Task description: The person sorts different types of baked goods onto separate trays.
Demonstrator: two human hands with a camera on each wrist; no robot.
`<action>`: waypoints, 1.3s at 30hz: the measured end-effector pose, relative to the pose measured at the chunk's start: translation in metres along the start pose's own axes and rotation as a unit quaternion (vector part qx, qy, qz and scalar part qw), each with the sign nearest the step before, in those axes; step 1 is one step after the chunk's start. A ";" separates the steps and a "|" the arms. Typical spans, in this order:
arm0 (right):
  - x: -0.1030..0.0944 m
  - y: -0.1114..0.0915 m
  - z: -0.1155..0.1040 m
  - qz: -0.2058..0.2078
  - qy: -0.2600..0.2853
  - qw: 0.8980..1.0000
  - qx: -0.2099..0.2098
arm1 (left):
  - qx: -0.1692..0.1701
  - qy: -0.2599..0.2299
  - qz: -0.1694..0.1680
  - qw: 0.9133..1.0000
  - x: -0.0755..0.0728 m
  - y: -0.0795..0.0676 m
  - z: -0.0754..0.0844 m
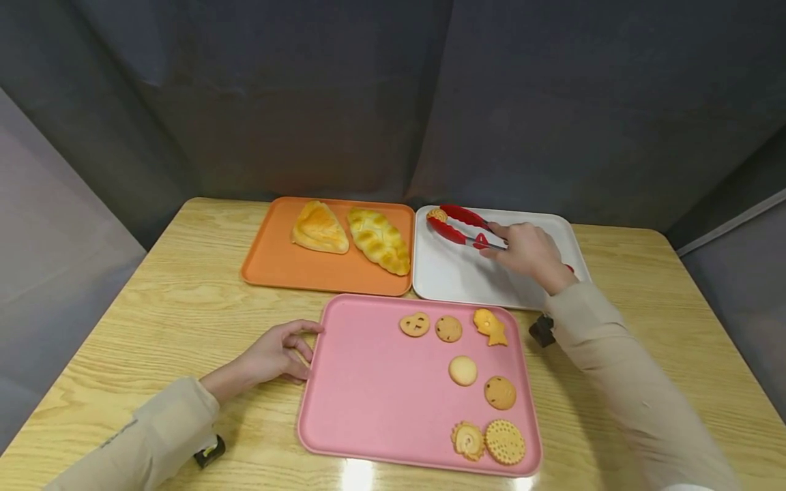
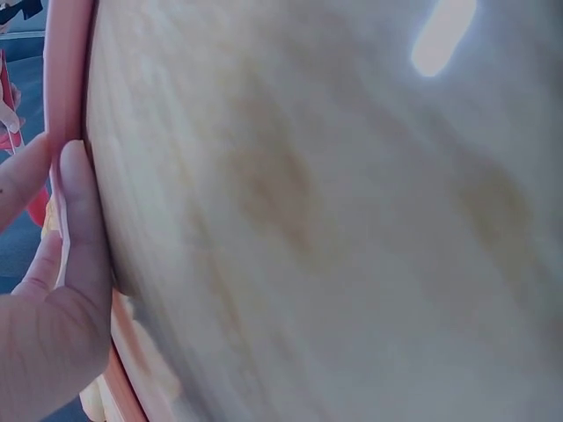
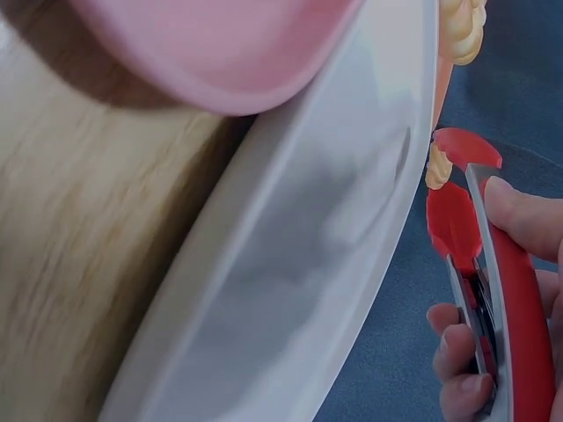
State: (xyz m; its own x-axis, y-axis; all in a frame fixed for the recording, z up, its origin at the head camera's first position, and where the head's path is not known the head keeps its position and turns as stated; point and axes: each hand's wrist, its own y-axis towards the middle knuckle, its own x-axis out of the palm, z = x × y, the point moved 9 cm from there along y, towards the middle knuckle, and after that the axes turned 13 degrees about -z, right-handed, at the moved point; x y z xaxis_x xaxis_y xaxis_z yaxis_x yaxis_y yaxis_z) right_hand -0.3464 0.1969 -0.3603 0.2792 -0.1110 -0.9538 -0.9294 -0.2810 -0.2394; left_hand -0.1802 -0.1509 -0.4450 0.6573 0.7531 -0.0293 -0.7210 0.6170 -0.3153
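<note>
The pink tray [image 1: 374, 382] has its left rim pinched by the left hand [image 1: 276, 351], fingers bent. At the white tray [image 1: 467, 273], the right hand [image 1: 531, 252] curls round tongs [image 1: 467, 217]; their red tips hold a small cookie [image 1: 437, 215] above the far-left corner. Slackened pressure could drop it; squeezing unevenly could twist it loose.

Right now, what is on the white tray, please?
A cookie between red tongs, on or over the white tray; anything beneath the right hand or sleeve is hidden.
</note>
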 end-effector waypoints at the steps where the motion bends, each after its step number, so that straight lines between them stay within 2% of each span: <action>1: 0.001 0.001 -0.001 -0.004 0.000 1.000 0.000 | 0.000 0.000 0.000 1.000 0.000 0.000 0.000; 10: 0.008 0.006 -0.001 -0.031 0.017 0.999 0.019 | 0.002 -0.006 -0.001 1.000 0.000 0.000 -0.001; 15: 0.006 0.002 0.002 -0.026 0.035 0.999 0.027 | -0.001 -0.006 -0.001 1.000 0.000 0.000 -0.002; 21: 0.002 -0.008 0.002 -0.006 0.036 0.999 0.008 | -0.003 -0.005 0.001 1.000 -0.001 0.000 -0.003; 32: -0.005 -0.046 -0.011 0.050 -0.008 0.997 -0.061 | -0.007 -0.007 0.001 1.000 0.001 0.000 -0.001; 39: -0.009 -0.074 -0.014 0.074 0.000 0.995 -0.070 | -0.011 -0.005 0.004 1.000 0.000 -0.001 -0.001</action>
State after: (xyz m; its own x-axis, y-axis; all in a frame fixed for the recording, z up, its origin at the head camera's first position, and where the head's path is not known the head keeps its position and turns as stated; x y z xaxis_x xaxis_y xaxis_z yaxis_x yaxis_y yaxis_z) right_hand -0.2765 0.2055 -0.3315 0.1411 -0.1616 -0.9767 -0.9179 -0.3909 -0.0679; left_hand -0.1797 -0.1520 -0.4461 0.6485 0.7609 -0.0223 -0.7220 0.6055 -0.3349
